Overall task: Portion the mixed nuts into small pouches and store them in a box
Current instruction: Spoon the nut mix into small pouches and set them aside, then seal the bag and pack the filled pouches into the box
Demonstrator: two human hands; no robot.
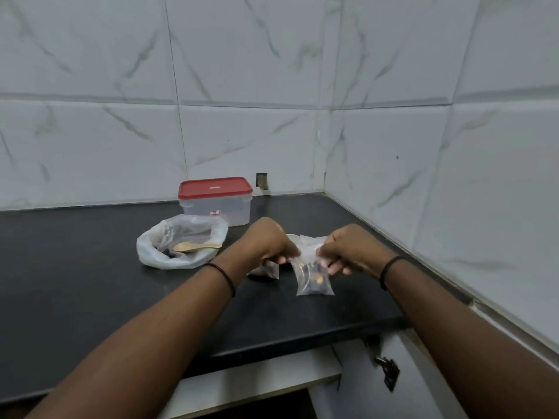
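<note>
Left hand (269,247) and right hand (348,252) pinch the top of a filled pouch (313,278) over the counter (90,282), likely sealing. Another pouch (266,270) lies beside. Red-lidded box (215,204) closed; nothing stored yet.

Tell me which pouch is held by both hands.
The pouch with nuts, pinched at its top between the left hand and right hand. The other pouch lies on the counter under the left hand.

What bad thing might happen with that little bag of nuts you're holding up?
The small pouch hangs above the counter, pinched only at its top by the left hand and right hand. If either grip slips before it's sealed, nuts may spill. Also, the box has its red lid on, so storing means letting go first.
</note>
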